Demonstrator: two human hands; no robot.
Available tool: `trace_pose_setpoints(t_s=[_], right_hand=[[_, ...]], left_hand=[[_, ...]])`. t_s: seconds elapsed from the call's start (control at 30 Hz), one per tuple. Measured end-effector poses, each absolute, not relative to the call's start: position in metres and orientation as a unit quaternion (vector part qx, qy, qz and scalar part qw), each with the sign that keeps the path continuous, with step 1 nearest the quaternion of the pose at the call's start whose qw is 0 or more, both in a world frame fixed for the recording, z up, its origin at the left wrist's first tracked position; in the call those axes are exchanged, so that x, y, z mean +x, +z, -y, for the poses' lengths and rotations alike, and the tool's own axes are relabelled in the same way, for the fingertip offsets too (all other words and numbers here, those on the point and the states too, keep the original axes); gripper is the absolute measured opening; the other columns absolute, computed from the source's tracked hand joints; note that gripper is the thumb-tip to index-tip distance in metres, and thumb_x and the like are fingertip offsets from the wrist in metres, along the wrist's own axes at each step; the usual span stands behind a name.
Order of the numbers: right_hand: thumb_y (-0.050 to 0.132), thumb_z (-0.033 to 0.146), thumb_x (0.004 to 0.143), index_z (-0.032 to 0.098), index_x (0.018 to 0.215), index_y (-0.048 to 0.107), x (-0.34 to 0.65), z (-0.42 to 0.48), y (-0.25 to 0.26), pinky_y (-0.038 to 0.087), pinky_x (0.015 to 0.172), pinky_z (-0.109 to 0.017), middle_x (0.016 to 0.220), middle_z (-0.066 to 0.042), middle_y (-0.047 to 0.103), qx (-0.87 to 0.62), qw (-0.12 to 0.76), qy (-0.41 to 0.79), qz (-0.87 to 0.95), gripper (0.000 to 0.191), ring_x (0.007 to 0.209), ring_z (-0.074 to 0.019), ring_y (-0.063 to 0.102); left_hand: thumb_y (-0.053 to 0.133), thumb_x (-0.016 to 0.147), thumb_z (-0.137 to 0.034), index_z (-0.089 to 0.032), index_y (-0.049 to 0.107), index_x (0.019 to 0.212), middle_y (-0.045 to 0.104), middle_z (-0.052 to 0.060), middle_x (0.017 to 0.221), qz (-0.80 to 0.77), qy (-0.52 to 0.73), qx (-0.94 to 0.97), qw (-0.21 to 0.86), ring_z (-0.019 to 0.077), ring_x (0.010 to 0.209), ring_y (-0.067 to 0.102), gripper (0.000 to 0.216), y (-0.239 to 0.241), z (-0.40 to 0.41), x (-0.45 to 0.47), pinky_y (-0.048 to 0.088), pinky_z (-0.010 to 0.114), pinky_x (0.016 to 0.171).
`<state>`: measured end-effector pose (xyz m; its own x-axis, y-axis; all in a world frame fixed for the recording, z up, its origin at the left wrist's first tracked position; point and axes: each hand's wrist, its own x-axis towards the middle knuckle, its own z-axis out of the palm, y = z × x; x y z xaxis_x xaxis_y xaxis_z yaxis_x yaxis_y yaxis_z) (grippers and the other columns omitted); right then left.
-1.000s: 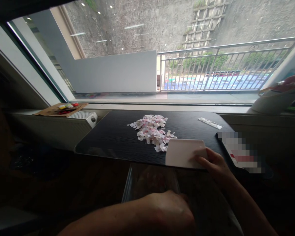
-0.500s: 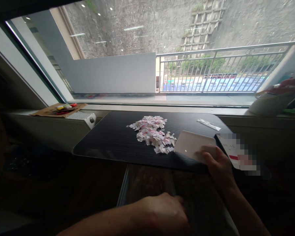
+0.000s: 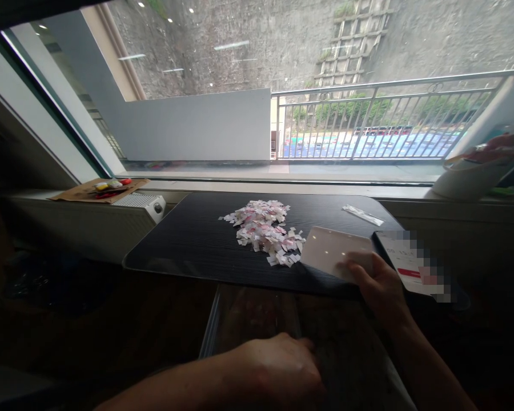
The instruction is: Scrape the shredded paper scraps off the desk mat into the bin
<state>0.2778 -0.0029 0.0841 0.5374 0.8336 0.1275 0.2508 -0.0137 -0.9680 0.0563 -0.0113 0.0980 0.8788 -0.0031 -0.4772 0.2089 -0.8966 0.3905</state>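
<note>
My right hand grips a flat white scraper tilted on the black table, its left edge touching the right side of a pile of pink and white paper scraps. My left hand is closed on the rim of a clear plastic container held below the table's near edge. What the fingers clasp is dim, but the container's wall runs under them.
A white paper strip lies at the table's back right. A blurred paper on a dark board lies right of the scraper. A white bowl and cardboard with coloured items stand on the window sill. A white heater is left.
The scraper has moved from the table's near edge to the right and slightly away, now lying tilted beside the pile. My left hand and the container stayed almost still.
</note>
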Motion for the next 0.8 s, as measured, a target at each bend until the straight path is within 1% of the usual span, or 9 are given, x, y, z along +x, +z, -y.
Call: trace_pose_setpoints(t_s=[0.13, 0.3, 0.47, 0.57, 0.73, 0.8], right_hand=[[0.069, 0.039, 0.07, 0.024, 0.081, 0.071, 0.277, 0.008, 0.092, 0.054, 0.057, -0.031, 0.069, 0.0, 0.073, -0.684, 0.577, 0.203, 0.398, 0.019, 0.065, -0.022, 0.068], [0.073, 0.04, 0.069, 0.024, 0.081, 0.071, 0.268, 0.019, 0.095, 0.053, 0.057, -0.03, 0.068, 0.001, 0.072, -0.677, 0.58, 0.207, 0.404, 0.02, 0.062, -0.0206, 0.067], [0.074, 0.043, 0.072, 0.024, 0.083, 0.071, 0.255, 0.024, 0.096, 0.055, 0.061, -0.03, 0.071, 0.0, 0.075, -0.653, 0.579, 0.248, 0.419, 0.022, 0.066, -0.0217, 0.071], [0.075, 0.042, 0.074, 0.024, 0.087, 0.071, 0.258, 0.024, 0.092, 0.056, 0.063, -0.03, 0.074, 0.0, 0.077, -0.661, 0.574, 0.244, 0.417, 0.023, 0.069, -0.0221, 0.072], [0.075, 0.043, 0.076, 0.023, 0.09, 0.071, 0.264, 0.027, 0.076, 0.057, 0.063, -0.03, 0.078, -0.002, 0.078, -0.636, 0.541, 0.309, 0.455, 0.024, 0.071, -0.0225, 0.073], [0.075, 0.044, 0.077, 0.023, 0.091, 0.071, 0.266, 0.027, 0.072, 0.058, 0.063, -0.03, 0.08, -0.002, 0.078, -0.631, 0.539, 0.313, 0.462, 0.025, 0.071, -0.0223, 0.073]], left_hand=[[0.064, 0.079, -0.026, -0.021, 0.07, 0.088, 0.07, 0.004, 0.096, -0.048, -0.239, 0.945, 0.217, 0.0238, 0.094, 0.058, 0.012, 0.102, 0.012, 0.056, 0.031, 0.031, 0.048], [0.064, 0.081, -0.027, -0.02, 0.072, 0.094, 0.07, 0.005, 0.095, -0.052, -0.252, 0.943, 0.21, 0.0243, 0.095, 0.059, 0.017, 0.102, 0.013, 0.056, 0.034, 0.031, 0.048], [0.061, 0.085, -0.027, -0.018, 0.073, 0.1, 0.07, 0.006, 0.092, -0.055, -0.259, 0.937, 0.228, 0.0228, 0.092, 0.06, 0.021, 0.104, 0.013, 0.057, 0.035, 0.029, 0.049], [0.063, 0.083, -0.026, -0.017, 0.073, 0.1, 0.07, 0.006, 0.092, -0.05, -0.268, 0.937, 0.219, 0.0234, 0.092, 0.06, 0.022, 0.11, 0.012, 0.06, 0.035, 0.028, 0.048], [0.061, 0.084, -0.026, -0.018, 0.071, 0.096, 0.07, 0.006, 0.091, -0.048, -0.271, 0.934, 0.23, 0.0232, 0.09, 0.061, 0.018, 0.117, 0.011, 0.064, 0.037, 0.028, 0.046], [0.062, 0.083, -0.027, -0.017, 0.071, 0.097, 0.071, 0.006, 0.091, -0.036, -0.275, 0.934, 0.226, 0.024, 0.091, 0.061, 0.019, 0.117, 0.01, 0.065, 0.038, 0.028, 0.047]])
